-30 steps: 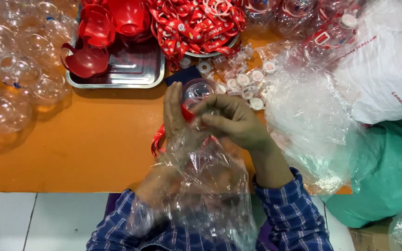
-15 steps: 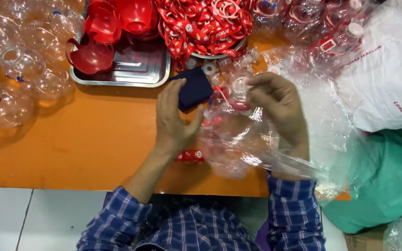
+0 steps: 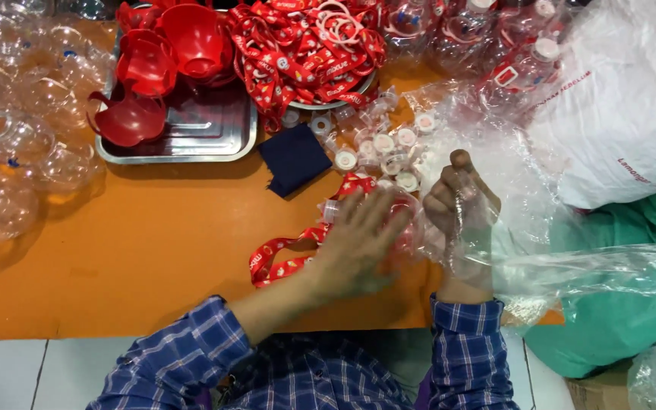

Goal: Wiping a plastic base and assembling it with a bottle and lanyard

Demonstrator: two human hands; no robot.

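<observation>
My left hand (image 3: 358,243) is blurred and lies with fingers spread over a clear plastic bottle (image 3: 400,209) that has a red lanyard (image 3: 282,257) trailing from it across the orange table (image 3: 115,266). My right hand (image 3: 458,205) is closed on a fold of a clear plastic bag (image 3: 525,228), just right of the bottle. The bag's film covers part of that hand. A dark blue cloth (image 3: 294,158) lies flat on the table above my left hand, touched by neither hand.
A metal tray (image 3: 199,137) with red cups (image 3: 146,68) stands at the back, beside a pile of red lanyards (image 3: 305,45). Clear bottles (image 3: 17,121) crowd the left. White caps (image 3: 389,144), a white bag (image 3: 624,114) and a green bag (image 3: 624,319) lie right.
My left hand let go of the dark blue cloth, which now lies on the table, and came down onto the bottle. My right hand shifted right with the bag.
</observation>
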